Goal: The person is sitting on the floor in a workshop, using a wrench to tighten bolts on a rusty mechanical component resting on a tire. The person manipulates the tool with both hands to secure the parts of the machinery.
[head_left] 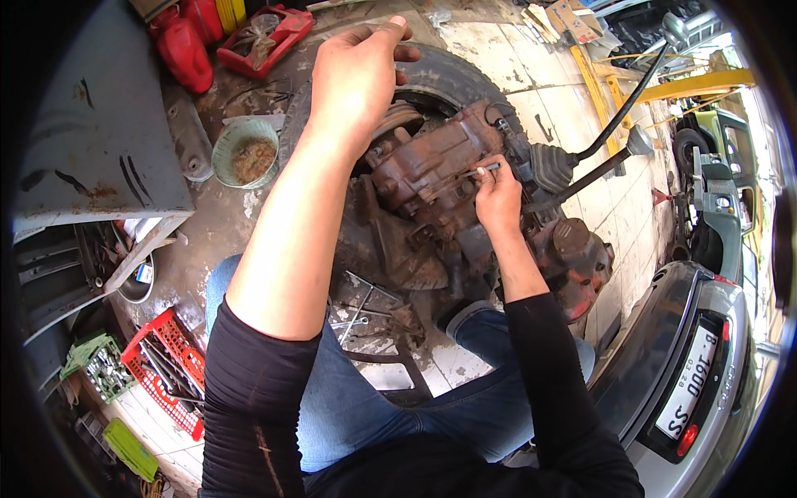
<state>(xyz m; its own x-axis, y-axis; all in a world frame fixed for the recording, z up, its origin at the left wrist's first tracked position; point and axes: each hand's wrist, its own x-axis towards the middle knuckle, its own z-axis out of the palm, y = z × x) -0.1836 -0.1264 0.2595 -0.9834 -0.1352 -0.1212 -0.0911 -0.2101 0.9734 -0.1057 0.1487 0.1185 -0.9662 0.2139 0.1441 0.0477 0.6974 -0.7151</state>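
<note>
A rusty brown gearbox [432,158] lies across a tyre [461,79] on the floor in front of me. My right hand [500,203] is at its near side, fingers closed round a slim grey metal tool [483,170] whose tip points left over the casing. What kind of tool it is, I cannot make out. My left hand [357,87] hovers above the far left of the gearbox and tyre. Its thumb stretches out, the visible fingertips are apart and slightly bent, and no object shows in it; the palm is hidden. Beside my right hand is a ribbed black rubber boot [552,168] with a long lever.
Left of the tyre stands a bowl [247,153] of brownish stuff. Spanners [357,311] lie between my legs. Red crates [170,365] with tools are lower left, red jerrycans [183,46] upper left. A grey car [689,365] is close on the right, a yellow frame [598,91] beyond.
</note>
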